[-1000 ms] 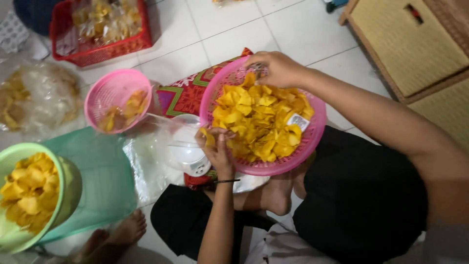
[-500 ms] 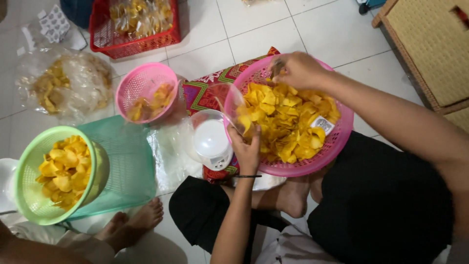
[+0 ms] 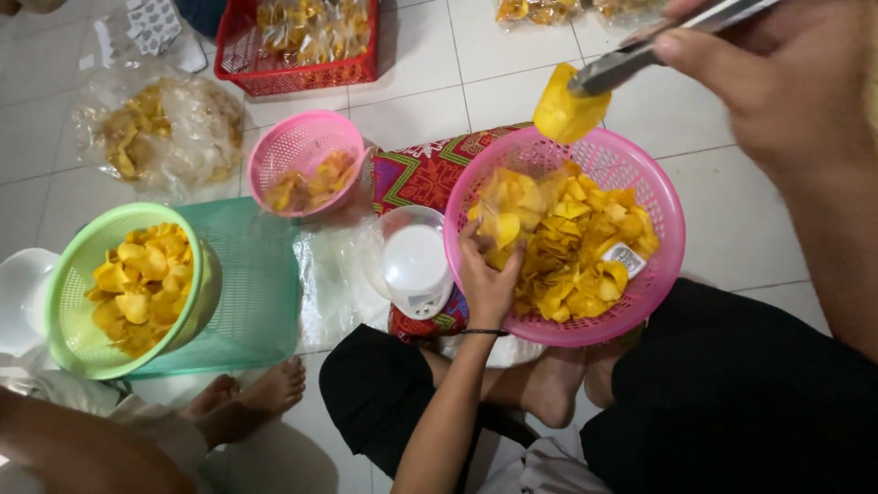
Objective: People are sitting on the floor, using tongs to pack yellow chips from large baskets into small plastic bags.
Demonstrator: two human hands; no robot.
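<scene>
While right hand [image 3: 777, 82] grips tongs [image 3: 640, 55] pinching one chip [image 3: 569, 112] at basket's [image 3: 658, 274] twelve o'clock, left hand [image 3: 489, 279] rests open on chips; loose pinch risks dropping it.

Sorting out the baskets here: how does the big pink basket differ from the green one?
The pink basket lies by the lap, its chips spread wide and shallow; the green basket stands off to the left on a teal lid, its chips heaped at one side. The left hand is in the pink one; no hand touches the green. The right hand holds tongs with a chip above the pink one. Both are round, perforated plastic, holding yellow chips.
</scene>
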